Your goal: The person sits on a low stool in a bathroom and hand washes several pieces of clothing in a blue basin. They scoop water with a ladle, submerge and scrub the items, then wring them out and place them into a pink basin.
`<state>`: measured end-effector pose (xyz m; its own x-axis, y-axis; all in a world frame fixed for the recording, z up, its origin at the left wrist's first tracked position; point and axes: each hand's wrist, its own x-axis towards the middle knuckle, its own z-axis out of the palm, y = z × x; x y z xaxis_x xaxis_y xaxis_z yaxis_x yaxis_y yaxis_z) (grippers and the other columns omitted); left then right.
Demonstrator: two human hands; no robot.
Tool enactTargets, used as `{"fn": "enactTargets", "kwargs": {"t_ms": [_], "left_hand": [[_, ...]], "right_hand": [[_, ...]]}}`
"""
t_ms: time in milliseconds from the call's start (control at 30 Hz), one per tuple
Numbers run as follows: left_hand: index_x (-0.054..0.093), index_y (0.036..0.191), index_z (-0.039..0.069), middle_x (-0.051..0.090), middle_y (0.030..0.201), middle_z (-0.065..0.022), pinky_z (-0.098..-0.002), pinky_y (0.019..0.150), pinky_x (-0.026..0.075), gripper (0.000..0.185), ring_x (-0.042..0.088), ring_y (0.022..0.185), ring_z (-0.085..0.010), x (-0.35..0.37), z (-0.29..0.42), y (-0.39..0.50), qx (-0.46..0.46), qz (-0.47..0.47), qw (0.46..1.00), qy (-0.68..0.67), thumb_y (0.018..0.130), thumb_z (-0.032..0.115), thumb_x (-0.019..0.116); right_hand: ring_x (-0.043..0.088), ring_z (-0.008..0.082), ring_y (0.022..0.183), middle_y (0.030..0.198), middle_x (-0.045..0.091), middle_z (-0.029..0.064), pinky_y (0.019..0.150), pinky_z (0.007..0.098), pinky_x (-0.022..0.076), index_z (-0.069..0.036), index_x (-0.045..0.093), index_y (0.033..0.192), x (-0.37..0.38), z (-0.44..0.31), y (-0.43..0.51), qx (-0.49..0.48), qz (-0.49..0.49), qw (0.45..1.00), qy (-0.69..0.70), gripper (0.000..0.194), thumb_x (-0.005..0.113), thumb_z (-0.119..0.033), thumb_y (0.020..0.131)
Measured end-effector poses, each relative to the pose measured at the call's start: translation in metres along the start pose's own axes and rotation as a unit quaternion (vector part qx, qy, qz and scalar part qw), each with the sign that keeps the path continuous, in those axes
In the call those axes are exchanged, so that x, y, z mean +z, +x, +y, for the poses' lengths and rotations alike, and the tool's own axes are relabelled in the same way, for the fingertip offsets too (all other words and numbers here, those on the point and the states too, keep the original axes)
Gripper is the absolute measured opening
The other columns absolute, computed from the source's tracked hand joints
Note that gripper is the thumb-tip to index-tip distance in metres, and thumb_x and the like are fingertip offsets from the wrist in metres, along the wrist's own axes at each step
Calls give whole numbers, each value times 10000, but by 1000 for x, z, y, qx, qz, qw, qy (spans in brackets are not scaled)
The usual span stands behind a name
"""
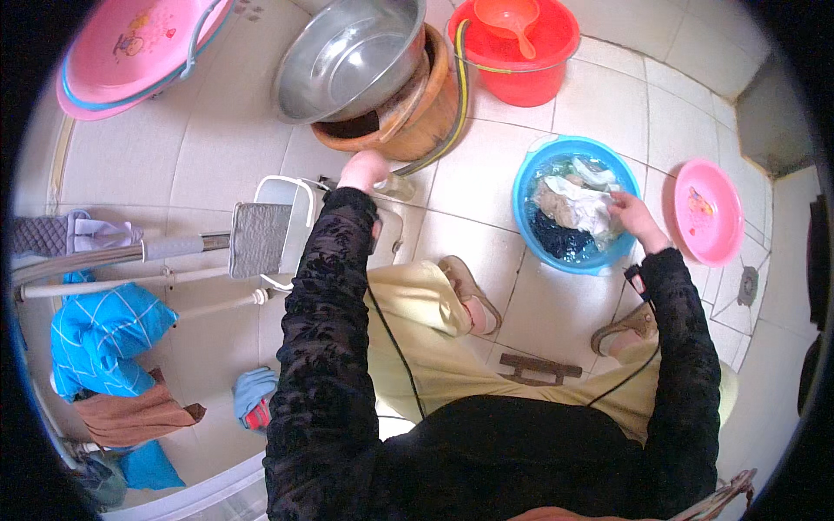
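A blue plastic basin (519, 211) of water stands on the floor before me. White cloth (589, 208), a beige garment (554, 205) and dark cloth (560, 238) lie soaking in it. At the basin's right side my right hand (633, 216) pinches the edge of the white cloth between thumb and fingers. My left hand (366, 170) is stretched forward, just below the wooden tub (417, 133). Beside it is a small translucent object (397, 187), too unclear to name. The left fingers are bent away from view, so whether they hold anything is hidden.
A steel basin (348, 62) rests tilted on the wooden tub. A hose (462, 84) runs beside the red bucket (524, 84), which holds a dipper (508, 13). A pink basin (709, 211) stands right. Left are a mop bucket (287, 228) and a blue checked cloth (111, 338).
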<state>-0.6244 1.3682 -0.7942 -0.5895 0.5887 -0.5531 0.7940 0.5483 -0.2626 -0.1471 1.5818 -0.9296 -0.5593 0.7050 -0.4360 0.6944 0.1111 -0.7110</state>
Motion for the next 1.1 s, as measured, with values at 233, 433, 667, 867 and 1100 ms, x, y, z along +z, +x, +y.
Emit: {"fn": "enactTargets", "kwargs": {"t_ms": [233,433,667,867,1100], "left_hand": [[585,1086,33,608,1056,-217,-426,838,481,331,598,975,-351,117,-36,66,-42,104,994,-6,850,238,477],[650,943,25,643,965,-201,-416,816,494,318,614,933,-355,103,-11,74,-55,107,992,-25,817,294,536],[670,883,-10,626,952,-247,-406,816,493,386,615,915,-357,64,85,35,3,45,998,-47,729,335,592],[647,962,16,587,1059,-185,-407,787,500,260,594,935,-352,71,165,0,61,133,987,-61,804,186,529],[513,1174,40,540,1131,-192,-433,901,428,467,529,1044,-334,79,281,-63,280,51,954,-98,746,179,635]], "right_hand": [[622,269,924,1007,642,175,812,356,473,-31,590,1120,15,28,10,-19,56,998,-18,332,558,-138,806],[615,318,893,970,635,170,796,361,485,-67,586,1119,9,37,17,2,153,986,-66,340,554,-130,787],[564,284,965,995,585,130,751,363,474,-90,623,997,57,20,35,-221,228,891,-326,290,645,-200,730],[613,230,754,870,629,78,679,328,465,-41,594,883,29,6,44,-15,-11,989,149,213,629,-228,788],[613,199,778,994,618,141,692,302,529,40,514,1113,-7,-25,21,31,-141,774,617,290,441,-162,918]]}}
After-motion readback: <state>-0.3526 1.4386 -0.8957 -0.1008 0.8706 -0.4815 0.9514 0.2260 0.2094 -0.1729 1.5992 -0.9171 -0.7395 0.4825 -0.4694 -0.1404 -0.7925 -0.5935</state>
